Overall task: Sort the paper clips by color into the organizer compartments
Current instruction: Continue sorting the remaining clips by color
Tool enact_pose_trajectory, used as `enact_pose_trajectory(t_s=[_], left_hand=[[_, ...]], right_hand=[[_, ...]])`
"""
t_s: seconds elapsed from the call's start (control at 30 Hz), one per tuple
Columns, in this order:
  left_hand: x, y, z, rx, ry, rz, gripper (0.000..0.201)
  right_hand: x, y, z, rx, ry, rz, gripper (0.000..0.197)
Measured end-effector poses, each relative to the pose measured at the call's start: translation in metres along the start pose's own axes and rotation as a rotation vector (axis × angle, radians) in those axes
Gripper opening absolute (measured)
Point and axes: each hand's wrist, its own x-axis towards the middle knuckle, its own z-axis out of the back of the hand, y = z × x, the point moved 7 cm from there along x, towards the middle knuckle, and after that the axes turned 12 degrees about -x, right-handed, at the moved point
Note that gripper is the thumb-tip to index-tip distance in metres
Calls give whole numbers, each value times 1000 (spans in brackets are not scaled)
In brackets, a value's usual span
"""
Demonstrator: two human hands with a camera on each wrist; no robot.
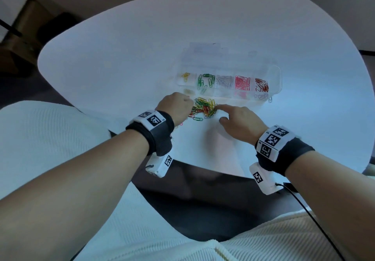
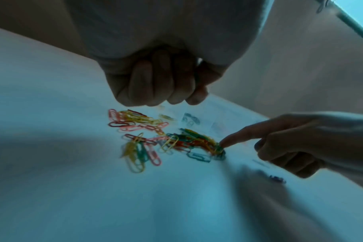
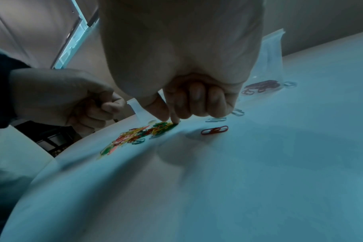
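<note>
A mixed pile of colored paper clips (image 1: 203,108) (image 2: 166,140) (image 3: 143,132) lies on the white table just in front of the clear organizer (image 1: 277,78). Its row holds yellow (image 1: 185,76), green (image 1: 206,80), silver (image 1: 224,81), pink (image 1: 242,83) and red clips (image 1: 261,85). My left hand (image 1: 182,106) (image 2: 155,85) (image 3: 72,98) hovers curled over the pile's left edge, and a thin dark clip seems pinched in its fingers. My right hand (image 1: 223,113) (image 3: 170,117) presses a straight index finger (image 2: 223,144) on green clips at the pile's right edge, its other fingers curled.
A lone red clip (image 3: 214,130) and pale blue clips (image 3: 215,119) lie right of the pile. The organizer's clear lid (image 1: 213,55) lies open behind it. The table's front edge (image 1: 203,167) runs close under both wrists. A black cable (image 1: 304,204) trails from the right wrist.
</note>
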Motion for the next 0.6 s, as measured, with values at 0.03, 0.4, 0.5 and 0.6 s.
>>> enact_pose_trajectory(t_s=[0.03, 0.4, 0.5, 0.6], left_hand=[[-2, 2, -3, 79, 11, -18, 25], [-6, 3, -25, 406, 72, -165, 25], [-7, 0, -29, 442, 68, -176, 21], [-7, 0, -32, 438, 88, -160, 15]], right_hand=[[-1, 0, 0, -40, -10, -3, 49], [-5, -15, 16, -148, -115, -85, 13], [-4, -14, 16, -151, -116, -63, 18], [-3, -14, 13, -163, -93, -58, 12]])
